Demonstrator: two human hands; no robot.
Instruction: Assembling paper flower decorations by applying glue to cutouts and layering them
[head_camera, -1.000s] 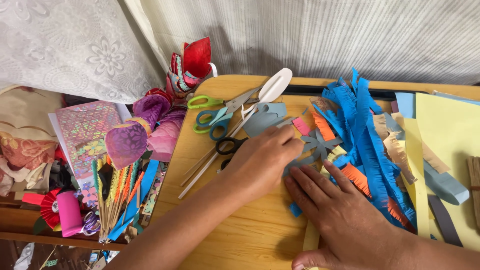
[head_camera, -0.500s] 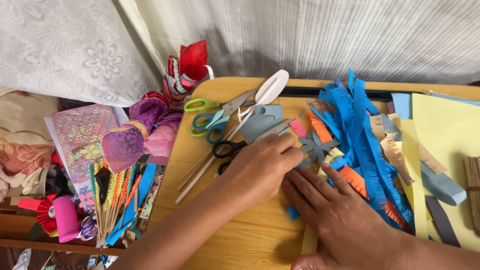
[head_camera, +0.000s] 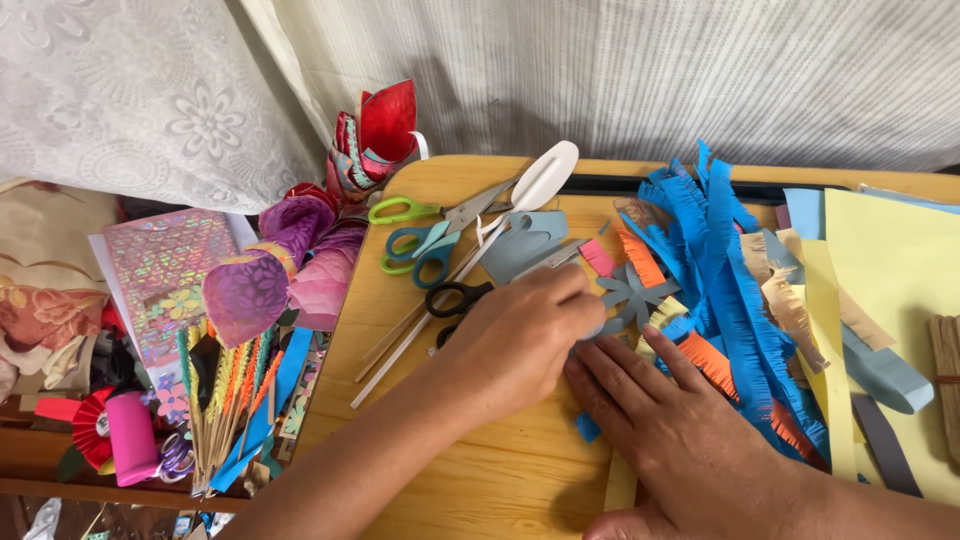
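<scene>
My left hand (head_camera: 520, 345) reaches across the wooden table (head_camera: 500, 480), fingertips pinching the edge of a grey paper flower cutout (head_camera: 632, 292). Just below it, my right hand (head_camera: 690, 440) lies flat on the table with fingers spread, pressing down paper scraps beside the cutout. A pile of fringed blue paper strips (head_camera: 725, 270) with orange fringed pieces (head_camera: 712, 360) lies right of the cutout.
Green-handled (head_camera: 400, 210), blue-handled (head_camera: 420, 250) and black-handled scissors (head_camera: 458, 298) lie left of my hands with a white tool (head_camera: 545, 175). Yellow paper sheets (head_camera: 890, 270) cover the right. Purple paper flowers (head_camera: 270, 270), sticks and a pink roll (head_camera: 132, 438) crowd the left edge.
My left hand has moved right and closed its fingers on the grey cutout. My right hand has stayed pressed flat on the table.
</scene>
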